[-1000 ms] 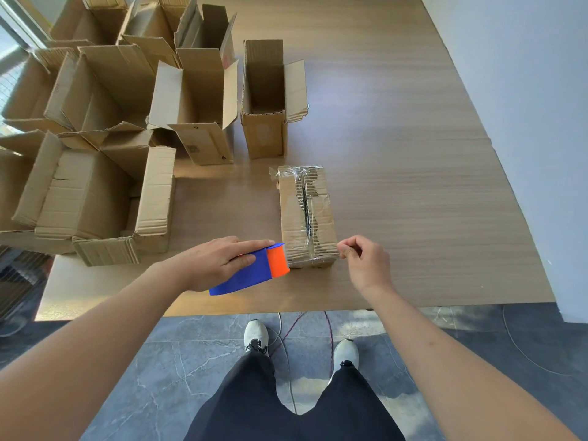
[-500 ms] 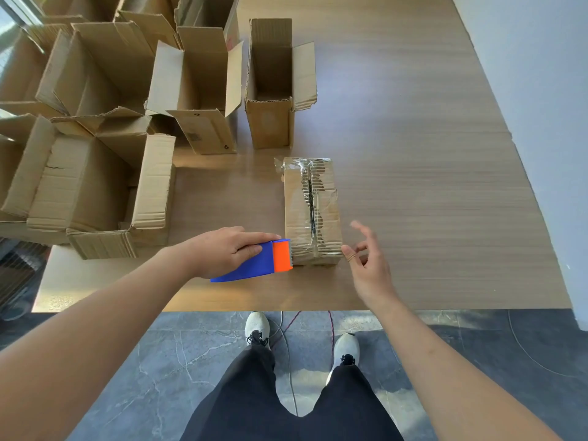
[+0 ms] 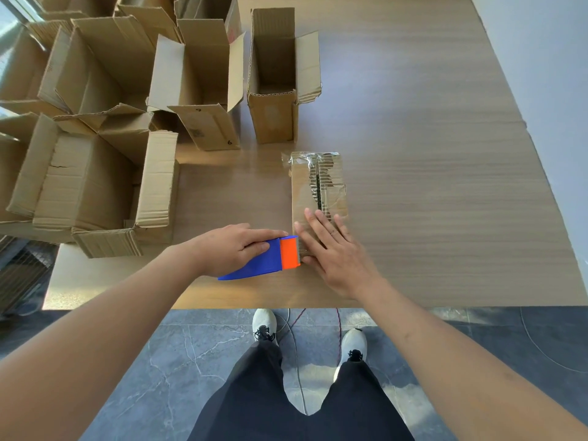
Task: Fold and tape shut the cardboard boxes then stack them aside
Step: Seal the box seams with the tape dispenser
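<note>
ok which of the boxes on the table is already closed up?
The small narrow box under the right hand, nearest the table's front edge: flaps folded shut, clear tape along the seam. Every other box, like the upright one behind it, has flaps open.

Taped box [image 3: 318, 192] near table [image 3: 445, 186] front edge, open boxes [image 3: 127, 122] left and behind it — tape dispenser [image 3: 264, 261] at its near-left corner.

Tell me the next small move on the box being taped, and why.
Probably pull the tape dispenser sideways to cut the tape: the left hand grips it at the closed box's near end, and the right hand lies flat on top, steadying it.
</note>
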`<state>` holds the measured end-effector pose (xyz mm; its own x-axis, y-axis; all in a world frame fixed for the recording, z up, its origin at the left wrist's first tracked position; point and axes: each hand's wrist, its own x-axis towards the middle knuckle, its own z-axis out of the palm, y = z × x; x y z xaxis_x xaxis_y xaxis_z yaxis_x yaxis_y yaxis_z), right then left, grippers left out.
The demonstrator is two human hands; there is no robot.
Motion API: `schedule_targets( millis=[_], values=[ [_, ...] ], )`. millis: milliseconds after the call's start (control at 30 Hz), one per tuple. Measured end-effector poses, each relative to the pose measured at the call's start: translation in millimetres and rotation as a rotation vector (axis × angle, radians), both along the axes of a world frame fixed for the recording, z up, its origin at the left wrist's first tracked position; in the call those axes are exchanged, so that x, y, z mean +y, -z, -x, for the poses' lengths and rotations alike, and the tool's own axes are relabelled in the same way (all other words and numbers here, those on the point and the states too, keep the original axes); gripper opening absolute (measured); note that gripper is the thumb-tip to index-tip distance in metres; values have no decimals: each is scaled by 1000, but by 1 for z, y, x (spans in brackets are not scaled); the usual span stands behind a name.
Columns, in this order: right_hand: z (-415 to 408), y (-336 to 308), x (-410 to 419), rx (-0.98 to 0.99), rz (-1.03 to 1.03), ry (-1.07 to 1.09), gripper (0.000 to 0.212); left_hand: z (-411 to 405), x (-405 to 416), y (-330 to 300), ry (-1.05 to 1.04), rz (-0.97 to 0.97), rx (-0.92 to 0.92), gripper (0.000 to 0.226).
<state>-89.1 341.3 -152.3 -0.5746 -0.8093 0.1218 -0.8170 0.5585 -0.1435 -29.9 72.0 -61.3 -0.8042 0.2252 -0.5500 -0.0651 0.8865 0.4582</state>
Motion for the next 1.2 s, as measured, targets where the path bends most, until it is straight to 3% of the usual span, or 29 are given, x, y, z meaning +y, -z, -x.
schedule_targets(
  millis=[133,267,600,933,1200],
  values=[
    [2,19,2,129,32,10,57,-11,-7,4,-48,-123,-52,45],
    [4,16,2,119,16,-10,57,-32,-26,3,-77,-181,-67,46],
    [1,1,-1,-17,-105,8,61,-16,-6,8,-78,162,-103,44],
    [-5,-14,-9,-179,-51,113,64,11,4,13,-89,377,-136,39],
    [-20,-11,-45,-129,149,351,45,-11,-3,27,-272,399,141,54]
  ],
)
